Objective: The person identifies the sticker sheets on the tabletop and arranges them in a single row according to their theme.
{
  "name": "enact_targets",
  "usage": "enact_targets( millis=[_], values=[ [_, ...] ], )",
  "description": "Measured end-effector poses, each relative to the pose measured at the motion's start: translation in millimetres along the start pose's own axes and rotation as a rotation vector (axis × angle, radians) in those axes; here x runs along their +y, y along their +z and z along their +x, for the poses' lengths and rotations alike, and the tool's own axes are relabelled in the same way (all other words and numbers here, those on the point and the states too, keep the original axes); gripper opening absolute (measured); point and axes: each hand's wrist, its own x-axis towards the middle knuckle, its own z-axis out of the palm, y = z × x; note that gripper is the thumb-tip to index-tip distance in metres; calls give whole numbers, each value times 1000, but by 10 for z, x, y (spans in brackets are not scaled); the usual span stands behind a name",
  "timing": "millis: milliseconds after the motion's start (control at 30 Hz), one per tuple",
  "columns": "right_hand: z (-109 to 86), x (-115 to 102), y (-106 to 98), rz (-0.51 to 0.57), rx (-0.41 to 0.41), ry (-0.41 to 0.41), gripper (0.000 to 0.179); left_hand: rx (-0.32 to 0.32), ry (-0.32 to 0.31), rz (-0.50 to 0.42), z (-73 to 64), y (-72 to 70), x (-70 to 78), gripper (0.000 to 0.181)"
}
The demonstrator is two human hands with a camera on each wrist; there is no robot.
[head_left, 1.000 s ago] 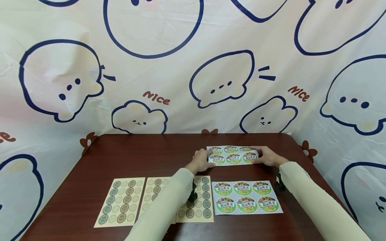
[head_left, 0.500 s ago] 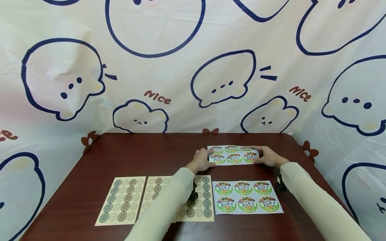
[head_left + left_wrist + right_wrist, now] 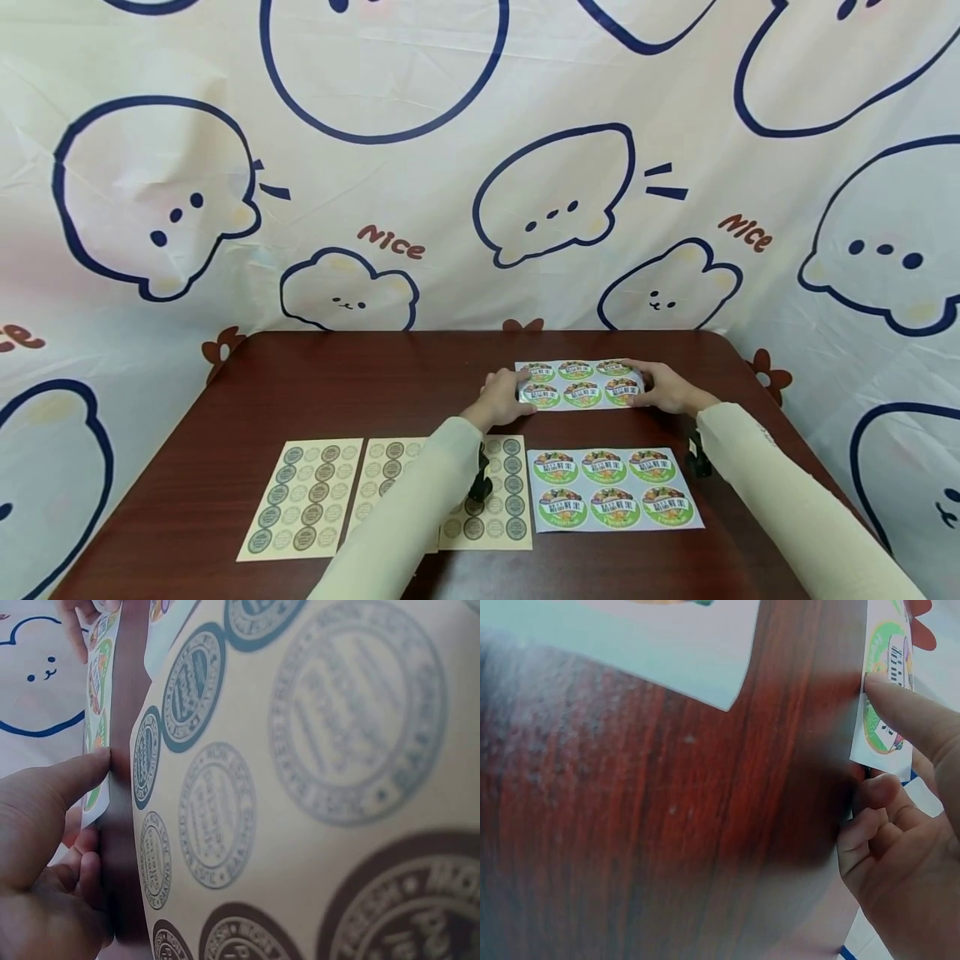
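Note:
A white sheet of round green fruit stickers (image 3: 581, 383) stands near the far side of the table, its face toward me. My left hand (image 3: 498, 398) pinches its left edge, thumb in front. At the opposite edge my right hand (image 3: 667, 390) holds it the same way, the index finger up by the top corner. In the left wrist view the left thumb (image 3: 82, 774) lies against the sheet's printed face, other fingers behind. The right wrist view has the right thumb (image 3: 907, 712) pressed on the sheet's front, with the remaining fingers curled at the back edge.
A second fruit sticker sheet (image 3: 616, 490) lies flat nearer me on the brown table (image 3: 360, 383). Left of it lie beige sheets of small round stickers (image 3: 300, 500), some partly covered by the left sleeve (image 3: 416, 508). A cartoon-printed cloth (image 3: 442, 200) hangs behind the table.

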Motion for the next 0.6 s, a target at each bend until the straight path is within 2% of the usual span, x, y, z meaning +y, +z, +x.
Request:
enact_targets(
  millis=[267, 500, 600],
  values=[
    [-17, 4, 6, -51, 10, 25, 76, 18, 11, -16, -12, 13, -8, 65],
    [-37, 22, -2, -63, 25, -27, 71, 49, 30, -35, -44, 23, -3, 62],
    [-35, 38, -12, -77, 42, -17, 71, 58, 41, -34, -42, 24, -2, 61]
  ],
)
